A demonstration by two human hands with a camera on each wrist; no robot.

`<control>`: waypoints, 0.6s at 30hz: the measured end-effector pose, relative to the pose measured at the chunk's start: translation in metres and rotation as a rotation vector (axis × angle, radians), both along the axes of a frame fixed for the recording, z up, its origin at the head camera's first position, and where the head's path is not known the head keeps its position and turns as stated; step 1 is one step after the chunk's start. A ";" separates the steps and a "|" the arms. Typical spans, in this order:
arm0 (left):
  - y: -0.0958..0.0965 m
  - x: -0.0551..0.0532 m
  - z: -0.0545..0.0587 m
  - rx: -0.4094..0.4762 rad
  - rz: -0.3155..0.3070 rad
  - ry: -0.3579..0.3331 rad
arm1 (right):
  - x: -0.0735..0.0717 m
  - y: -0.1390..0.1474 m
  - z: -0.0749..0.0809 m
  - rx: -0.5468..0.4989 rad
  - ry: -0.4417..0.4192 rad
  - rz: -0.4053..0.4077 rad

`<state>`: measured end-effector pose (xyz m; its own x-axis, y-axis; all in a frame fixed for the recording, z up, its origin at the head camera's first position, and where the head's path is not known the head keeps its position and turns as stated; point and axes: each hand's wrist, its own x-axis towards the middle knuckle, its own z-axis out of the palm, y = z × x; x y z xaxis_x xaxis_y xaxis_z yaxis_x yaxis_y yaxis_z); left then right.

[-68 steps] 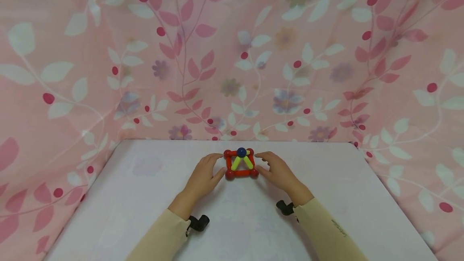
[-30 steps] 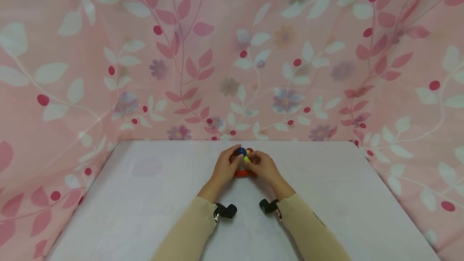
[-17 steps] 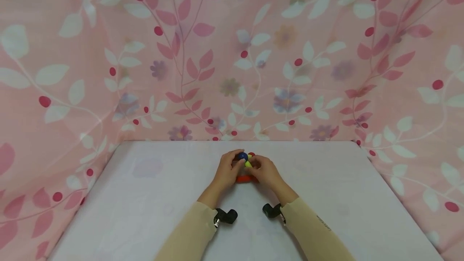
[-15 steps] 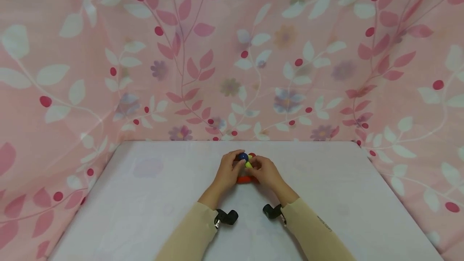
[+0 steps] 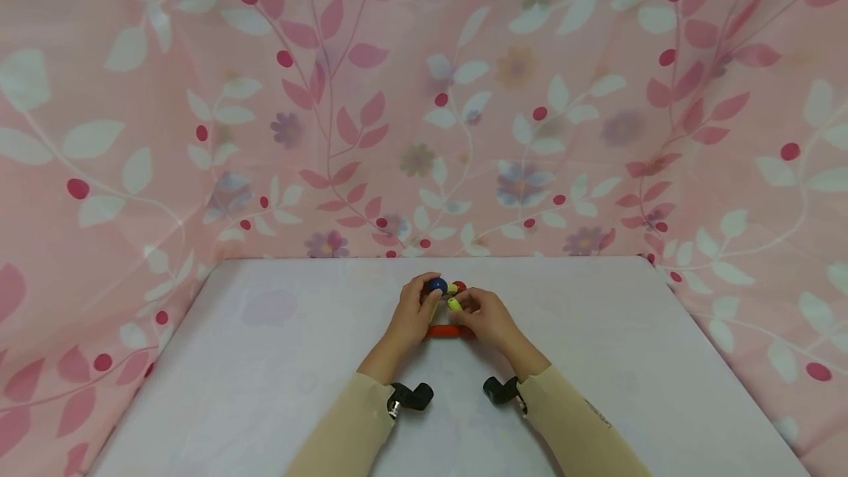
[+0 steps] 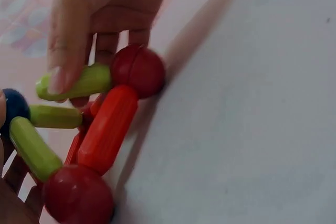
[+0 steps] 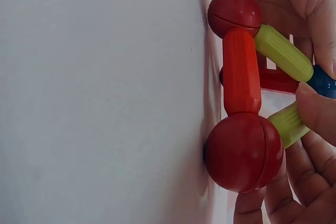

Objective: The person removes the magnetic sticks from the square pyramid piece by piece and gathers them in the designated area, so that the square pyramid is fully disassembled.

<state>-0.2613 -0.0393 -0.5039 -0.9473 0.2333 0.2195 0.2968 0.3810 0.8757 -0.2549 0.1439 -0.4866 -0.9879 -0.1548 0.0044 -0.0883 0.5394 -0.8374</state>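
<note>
The left hand (image 5: 409,317) curls its fingers about a blue ball (image 5: 437,285); the right hand (image 5: 490,316) pinches a yellow-green rod (image 6: 89,81), one end on a red ball (image 6: 138,71), the other free; the red frame (image 5: 444,330) sits between them on the table (image 5: 278,374).

Two hands (image 5: 411,313) (image 5: 490,315), one blue ball (image 5: 438,285)

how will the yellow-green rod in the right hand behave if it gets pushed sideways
The yellow-green rod is probably stiff: it looks straight where the right hand pinches it. It may pivot at the red ball, since its other end stands clear of the blue ball. Its ridged sides should make it less slippery.
</note>
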 end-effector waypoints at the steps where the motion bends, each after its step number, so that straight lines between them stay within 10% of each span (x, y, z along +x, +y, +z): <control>1: -0.001 0.000 0.000 0.005 0.003 -0.011 | 0.001 0.001 0.000 -0.005 -0.001 0.000; 18: -0.006 0.001 0.002 0.052 -0.025 -0.070 | 0.011 0.012 -0.001 -0.051 0.025 0.053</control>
